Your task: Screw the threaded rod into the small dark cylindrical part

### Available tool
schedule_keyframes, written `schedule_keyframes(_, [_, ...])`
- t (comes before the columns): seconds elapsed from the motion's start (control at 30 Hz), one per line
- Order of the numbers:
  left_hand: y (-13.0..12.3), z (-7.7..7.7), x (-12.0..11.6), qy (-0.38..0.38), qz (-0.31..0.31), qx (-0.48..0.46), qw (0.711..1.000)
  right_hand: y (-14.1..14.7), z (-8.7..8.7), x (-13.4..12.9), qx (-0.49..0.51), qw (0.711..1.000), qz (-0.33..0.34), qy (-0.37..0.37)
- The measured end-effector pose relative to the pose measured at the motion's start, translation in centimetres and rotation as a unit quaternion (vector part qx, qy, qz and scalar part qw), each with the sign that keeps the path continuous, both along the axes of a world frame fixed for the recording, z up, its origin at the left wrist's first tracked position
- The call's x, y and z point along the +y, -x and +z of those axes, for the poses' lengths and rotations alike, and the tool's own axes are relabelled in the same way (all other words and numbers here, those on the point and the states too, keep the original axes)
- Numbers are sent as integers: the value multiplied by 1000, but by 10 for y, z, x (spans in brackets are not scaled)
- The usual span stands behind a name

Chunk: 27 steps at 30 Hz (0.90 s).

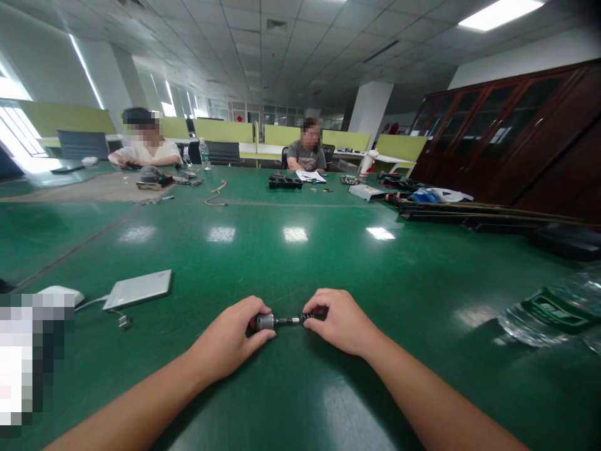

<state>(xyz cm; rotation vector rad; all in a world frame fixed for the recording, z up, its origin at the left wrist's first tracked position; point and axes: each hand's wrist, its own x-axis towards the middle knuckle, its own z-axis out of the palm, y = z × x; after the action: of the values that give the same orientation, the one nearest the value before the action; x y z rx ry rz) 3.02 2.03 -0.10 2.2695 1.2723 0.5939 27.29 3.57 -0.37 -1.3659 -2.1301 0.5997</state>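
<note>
Our left hand (pixel 230 329) is pinching a grey metal cylinder (pixel 265 321) between thumb and fingers, while our right hand (pixel 340 319) is pinching a dark coil-like piece (pixel 308 316) at the cylinder's three o'clock. Both parts are sitting straight ahead of us, at twelve o'clock, over the green desk (pixel 282 263). A slim shaft (pixel 287 321) is projecting from the cylinder, its bright tip facing the coil-like piece; whether the two are touching or standing just apart, we are failing to make out.

We are judging the work to be partway along: both parts are being gripped and are lying in line, but the shaft is showing bare for most of its length, so any seating of one on the other is looking unfinished. Whether we are joining or parting them is staying unclear.

The cylinder's long axis is running nearly level across our view, from nine to three o'clock, with the shaft pointing at three. A flat silver device (pixel 141 290) is lying between nine and ten o'clock, and a plastic bottle (pixel 549 310) is resting well apart at three.
</note>
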Motion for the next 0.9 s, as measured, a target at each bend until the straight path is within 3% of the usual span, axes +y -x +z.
schedule_keyframes(0.5, [1, 1, -1, -3, -2, 3, 1000, 6, -5, -4, 21, 999, 32, -5])
schedule_keyframes(0.9, [0, 0, -2, -13, -58, -17, 998, 25, -11, -8, 46, 995, 85, -31])
